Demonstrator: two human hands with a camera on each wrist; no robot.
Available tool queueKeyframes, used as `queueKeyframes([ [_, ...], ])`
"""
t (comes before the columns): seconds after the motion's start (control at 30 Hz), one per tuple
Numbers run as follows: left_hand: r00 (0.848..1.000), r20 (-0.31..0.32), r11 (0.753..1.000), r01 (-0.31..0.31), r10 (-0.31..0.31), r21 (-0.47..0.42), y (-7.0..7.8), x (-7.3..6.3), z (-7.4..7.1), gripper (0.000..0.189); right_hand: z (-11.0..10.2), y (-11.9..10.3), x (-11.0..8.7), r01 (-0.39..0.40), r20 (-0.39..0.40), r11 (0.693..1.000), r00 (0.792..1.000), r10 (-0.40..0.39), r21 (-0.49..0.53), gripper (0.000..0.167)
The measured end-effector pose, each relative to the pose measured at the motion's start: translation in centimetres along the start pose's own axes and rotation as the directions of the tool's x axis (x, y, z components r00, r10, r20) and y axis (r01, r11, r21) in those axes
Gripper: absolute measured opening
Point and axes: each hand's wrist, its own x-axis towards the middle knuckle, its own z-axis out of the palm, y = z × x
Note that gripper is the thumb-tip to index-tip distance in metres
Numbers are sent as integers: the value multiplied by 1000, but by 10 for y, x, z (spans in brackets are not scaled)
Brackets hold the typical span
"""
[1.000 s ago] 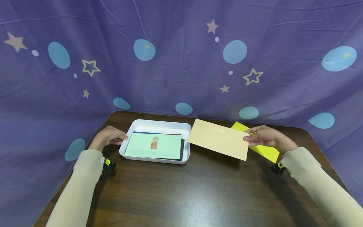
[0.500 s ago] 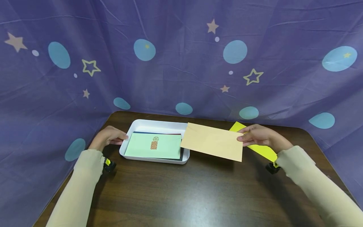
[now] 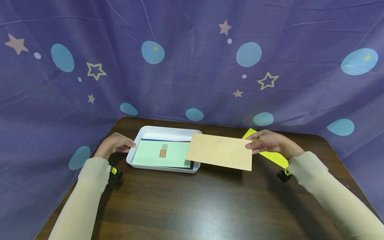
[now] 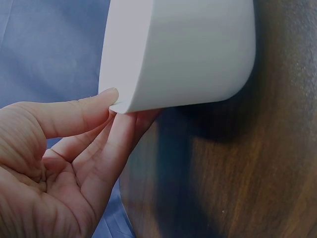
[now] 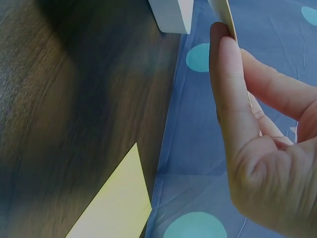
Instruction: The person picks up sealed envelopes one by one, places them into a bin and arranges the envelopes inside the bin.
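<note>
My left hand [image 3: 117, 144] pinches the left rim of a white tray [image 3: 168, 133]; in the left wrist view the thumb lies inside the wall and the fingers outside. Inside the tray lies a mint green envelope [image 3: 150, 153] with a brown-orange printed design, over darker ones that show only at their edges. My right hand [image 3: 270, 144] pinches the right end of a peach envelope [image 3: 220, 151], held above the table. Its left end overlaps the tray's right side in the head view. Edge-on, the peach envelope [image 5: 227, 17] shows between thumb and fingers in the right wrist view.
A bright yellow envelope [image 3: 274, 160] lies on the brown wooden table [image 3: 180, 203] under and behind my right hand. A purple curtain [image 3: 192, 66] with stars and blue dots hangs along the table's back and sides.
My right hand has carried the peach envelope leftward, so its left end now overlaps the tray and part of the mint green envelope. My left hand has stayed on the rim.
</note>
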Motion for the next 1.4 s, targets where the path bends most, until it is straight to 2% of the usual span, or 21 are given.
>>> queueKeyframes([
  [0.13,1000,-13,1000,8,-7,14,0,1,1,42,4,-3,3,0,11,1000,1000,0,-10,31],
  [0.53,999,-34,1000,19,-19,24,1,4,2,43,17,-13,8,15,20,998,1000,-14,-53,43],
  [0.67,999,-30,1000,23,-22,21,3,2,2,44,19,-14,10,26,36,999,999,-24,-48,34],
  [0.77,1000,-23,1000,22,-21,20,3,2,2,44,18,-14,11,53,71,998,996,-50,-32,24],
  [0.9,1000,-19,1000,18,-18,21,1,4,2,44,18,-14,12,82,119,997,990,-81,-7,19],
  [1.17,1000,-14,1000,16,-16,14,-1,5,2,45,28,-20,13,21,37,999,999,-20,-37,34],
  [1.4,1000,-13,1000,11,-11,23,-1,4,1,45,32,-24,15,10,30,999,1000,-9,-41,14],
])
